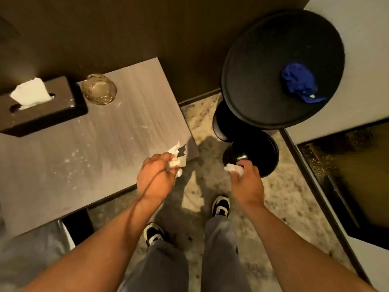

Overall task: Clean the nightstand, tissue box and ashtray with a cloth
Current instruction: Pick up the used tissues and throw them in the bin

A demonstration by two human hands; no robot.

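The grey wood-grain nightstand fills the left, dusted with white specks. A dark brown tissue box with a white tissue sticking up stands at its far left. Beside the box sits a clear glass ashtray. My left hand hovers at the nightstand's near right corner, closed on a crumpled white tissue. My right hand is over the floor, closed on a second white tissue wad. A blue cloth lies bunched on a round black stool.
The round black stool stands right of the nightstand, its black base just beyond my right hand. A pale ledge and a dark recessed panel sit at the right. Speckled floor and my two shoes are below.
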